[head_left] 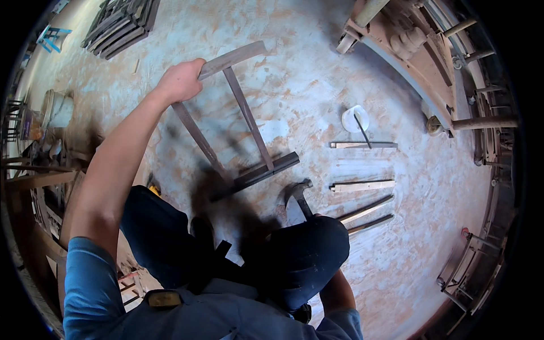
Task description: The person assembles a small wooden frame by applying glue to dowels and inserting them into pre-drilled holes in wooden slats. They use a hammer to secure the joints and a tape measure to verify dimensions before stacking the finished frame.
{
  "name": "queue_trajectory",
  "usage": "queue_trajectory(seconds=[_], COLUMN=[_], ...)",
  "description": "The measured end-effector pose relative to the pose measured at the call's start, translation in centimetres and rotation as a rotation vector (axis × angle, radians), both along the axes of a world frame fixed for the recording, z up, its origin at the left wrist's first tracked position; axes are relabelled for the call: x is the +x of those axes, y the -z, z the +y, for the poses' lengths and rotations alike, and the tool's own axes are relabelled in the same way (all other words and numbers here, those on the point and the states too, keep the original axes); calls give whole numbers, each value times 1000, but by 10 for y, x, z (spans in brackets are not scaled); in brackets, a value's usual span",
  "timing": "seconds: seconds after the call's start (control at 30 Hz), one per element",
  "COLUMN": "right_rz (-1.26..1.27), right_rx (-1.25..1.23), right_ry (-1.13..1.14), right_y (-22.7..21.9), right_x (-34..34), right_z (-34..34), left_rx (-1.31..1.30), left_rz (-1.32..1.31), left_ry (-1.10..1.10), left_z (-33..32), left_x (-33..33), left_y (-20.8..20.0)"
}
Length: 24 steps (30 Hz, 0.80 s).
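My left hand, fingers wrapped round it, grips one end of the top rail of a wooden frame. Two slats run down from that rail to a dark wooden bar near the floor, which casts a shadow by my feet. Beside my right knee a hammer points head-up, its handle running behind the knee. My right forearm reaches toward that handle; the knee hides nearly all of my right hand, with only a sliver of skin at the handle.
To the right, several wooden strips lie on the floor. Behind them is a white tub with a dark stick in it. A wheeled wooden bench stands far right, stacked dark frames far left. A whitish bucket sits left.
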State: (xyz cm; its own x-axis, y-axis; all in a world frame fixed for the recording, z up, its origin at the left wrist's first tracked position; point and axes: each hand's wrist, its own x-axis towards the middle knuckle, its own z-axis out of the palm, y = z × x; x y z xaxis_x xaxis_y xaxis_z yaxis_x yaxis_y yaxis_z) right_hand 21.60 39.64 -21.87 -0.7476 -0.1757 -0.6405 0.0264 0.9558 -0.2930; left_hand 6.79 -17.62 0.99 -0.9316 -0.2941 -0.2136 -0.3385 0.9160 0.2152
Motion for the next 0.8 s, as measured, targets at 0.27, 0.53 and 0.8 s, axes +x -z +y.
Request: queue_trajectory(seconds=[0.27,0.53,0.8], right_rz=[64,43,-48], right_rx=[120,-10,-382], right_ry=[-27,-12,795], right_y=[36,-19,-154], right_x=[11,15,-33], right_z=[-16,-19,22], left_rx=[220,-52,-29], left_rz=[-125,-91,-99], left_ry=[-39,-74,-99], left_z=[-39,-57,-38], left_x=[25,12,-12], left_y=[105,188,224])
